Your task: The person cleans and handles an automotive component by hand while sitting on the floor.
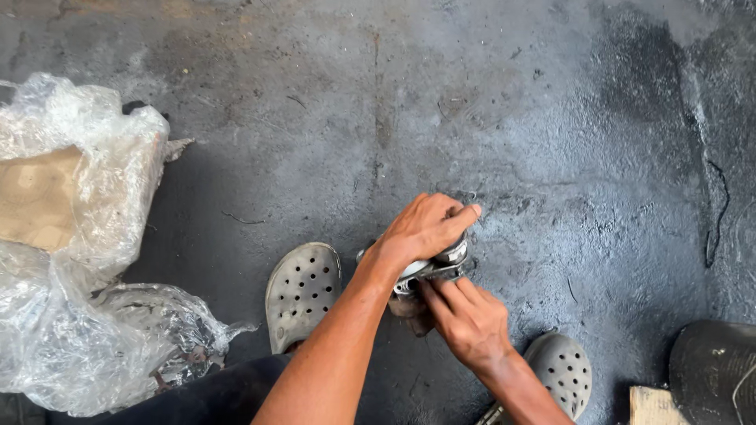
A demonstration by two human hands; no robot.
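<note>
A small metal machine part (435, 266), grey and round with a shiny cylindrical end, rests on the dark concrete floor between my feet. My left hand (425, 227) covers its top, fingers curled over the shiny end. My right hand (466, 317) grips its lower side from below, fingertips pressed on the metal flange. Most of the part is hidden under both hands.
My feet wear grey perforated clogs, one on the left (302, 290) and one on the right (563, 371). A crumpled clear plastic sheet (87, 260) with cardboard (35, 197) lies at the left. A dark rounded object (713, 370) and a wood block (652, 406) sit at the bottom right.
</note>
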